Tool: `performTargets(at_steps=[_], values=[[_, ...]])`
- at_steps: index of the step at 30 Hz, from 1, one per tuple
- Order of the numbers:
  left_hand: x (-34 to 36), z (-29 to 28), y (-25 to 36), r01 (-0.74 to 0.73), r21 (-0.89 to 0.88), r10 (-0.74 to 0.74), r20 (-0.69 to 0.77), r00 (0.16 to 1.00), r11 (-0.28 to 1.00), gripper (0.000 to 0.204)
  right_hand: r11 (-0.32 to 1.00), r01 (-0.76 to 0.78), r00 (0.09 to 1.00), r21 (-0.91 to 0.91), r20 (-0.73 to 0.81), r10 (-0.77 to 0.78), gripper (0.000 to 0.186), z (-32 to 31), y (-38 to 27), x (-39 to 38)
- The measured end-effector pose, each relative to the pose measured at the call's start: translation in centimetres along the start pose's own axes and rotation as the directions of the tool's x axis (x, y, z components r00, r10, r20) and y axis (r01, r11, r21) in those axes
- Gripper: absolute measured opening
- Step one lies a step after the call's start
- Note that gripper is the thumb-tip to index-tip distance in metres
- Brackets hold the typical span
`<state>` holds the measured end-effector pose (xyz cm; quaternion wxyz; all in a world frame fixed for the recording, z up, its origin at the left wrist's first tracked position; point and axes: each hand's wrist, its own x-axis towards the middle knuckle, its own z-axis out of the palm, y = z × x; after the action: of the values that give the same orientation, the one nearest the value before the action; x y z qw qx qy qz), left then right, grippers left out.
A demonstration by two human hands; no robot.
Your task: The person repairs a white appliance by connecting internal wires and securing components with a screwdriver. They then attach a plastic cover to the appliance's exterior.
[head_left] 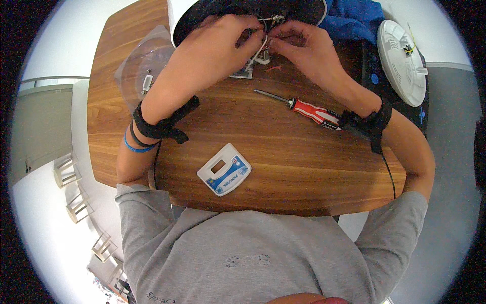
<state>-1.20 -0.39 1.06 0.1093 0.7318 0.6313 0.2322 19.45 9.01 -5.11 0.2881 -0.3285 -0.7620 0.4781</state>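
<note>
The person works with both hands at the open dark mouth of a large white housing point(178, 15), which lies at the far edge of the wooden table point(283, 175). The mouth is turned toward the person, probably so that the parts inside can be reached from both sides. A thin white wire point(261, 49) comes down between the hands.

The left hand point(228, 44) has its fingers curved, with a rounded gap between thumb and forefinger; their tips come together beside the wire. They seem to pinch it, but one cannot tell this surely. The right hand point(306, 46) brings its thumb and forefinger near to each other at the other side of the wire; whether something small is between them, one cannot tell. The remaining fingers are loosely bent.

The red and black screwdriver point(315, 112) lies near the right wrist, perhaps to be within easy reach. The white and blue panel point(236, 178) lies closer to the body, apart from the hands, which presumably leaves them free space.
</note>
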Motion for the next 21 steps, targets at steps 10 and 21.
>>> performTargets(at_steps=[10,21], values=[[-0.1,0.8,-1.6,-0.113,-0.005,0.112,-0.039,0.993,0.994,0.029,0.998,-0.059,0.998,-0.005,0.031,0.06,0.024,0.6,0.1,0.1],[0.3,0.2,-1.2,-0.09,0.012,0.089,0.034,0.995,0.996,0.029,0.957,-0.181,0.983,0.226,0.025,0.18,0.025,1.3,-0.2,0.0]])
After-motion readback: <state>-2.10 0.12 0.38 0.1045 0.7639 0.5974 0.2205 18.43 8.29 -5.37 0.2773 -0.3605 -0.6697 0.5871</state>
